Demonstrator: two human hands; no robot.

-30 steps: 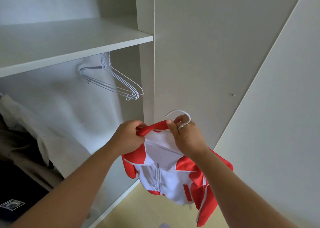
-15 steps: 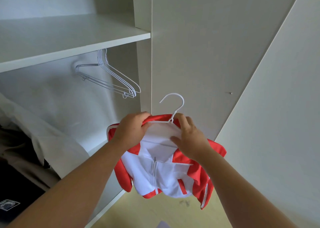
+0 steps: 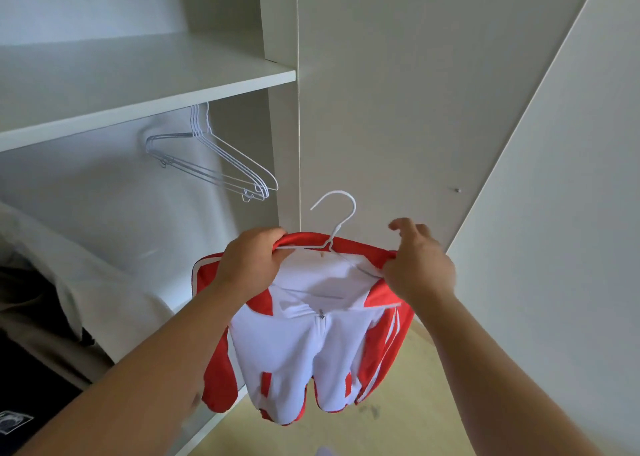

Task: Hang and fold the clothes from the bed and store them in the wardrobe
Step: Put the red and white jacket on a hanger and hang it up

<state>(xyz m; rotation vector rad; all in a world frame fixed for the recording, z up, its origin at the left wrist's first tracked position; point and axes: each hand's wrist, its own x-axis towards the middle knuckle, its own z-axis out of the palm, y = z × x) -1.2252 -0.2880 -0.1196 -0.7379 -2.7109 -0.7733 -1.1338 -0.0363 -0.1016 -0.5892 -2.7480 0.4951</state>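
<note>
A small red-and-white zip jacket [image 3: 298, 348] hangs on a white wire hanger [image 3: 337, 218] in front of the open wardrobe. The hanger's hook stands free above the collar. My left hand [image 3: 251, 265] grips the red collar and the hanger's left arm. On the other side my right hand [image 3: 417, 270] pinches the right shoulder of the jacket, index finger lifted. Both sleeves dangle below.
Several bare white wire hangers [image 3: 211, 164] hang under the wardrobe shelf [image 3: 145, 85]. Dark and light garments [image 3: 52, 299] hang at the lower left inside. A wardrobe panel [image 3: 381, 109] stands behind my hands, an open door [image 3: 571, 213] to the right.
The jacket's shoulders have been spread wider over the hanger, with its hook rising free above the collar. My right hand moved from the collar out to the right shoulder.
</note>
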